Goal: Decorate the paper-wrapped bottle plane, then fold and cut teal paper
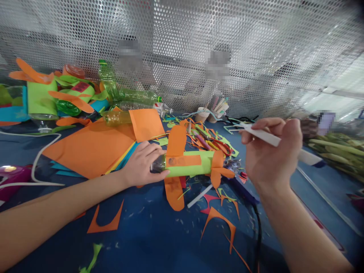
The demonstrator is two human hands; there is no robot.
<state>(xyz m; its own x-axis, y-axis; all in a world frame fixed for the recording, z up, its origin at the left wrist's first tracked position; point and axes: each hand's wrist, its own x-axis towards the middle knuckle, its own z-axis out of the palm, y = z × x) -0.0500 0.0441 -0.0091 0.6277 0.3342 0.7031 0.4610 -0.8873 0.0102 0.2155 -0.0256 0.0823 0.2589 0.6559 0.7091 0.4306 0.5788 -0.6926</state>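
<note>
My left hand (145, 163) is closed around the dark clear end of a plastic bottle model plane (190, 167), which lies sideways on the table. Light green paper wraps its body, with a long orange wing (176, 140) across it and orange petal-shaped tail pieces (218, 170) at the right end. Raised at the right, my right hand (273, 151) pinches a flat white strip (265, 136) between thumb and fingers, apart from the plane. Behind that hand a white piece with a dark blue end (311, 158) shows; whether it is held is unclear.
Orange paper sheets (93, 148) lie at the left, bottle models (42, 94) behind them. Near the plane are a white stick (200, 196), a blue tool (243, 187) with a black cord (258, 231), and paper scraps (218, 220). Cups (202, 114) stand by the perforated panel (182, 45).
</note>
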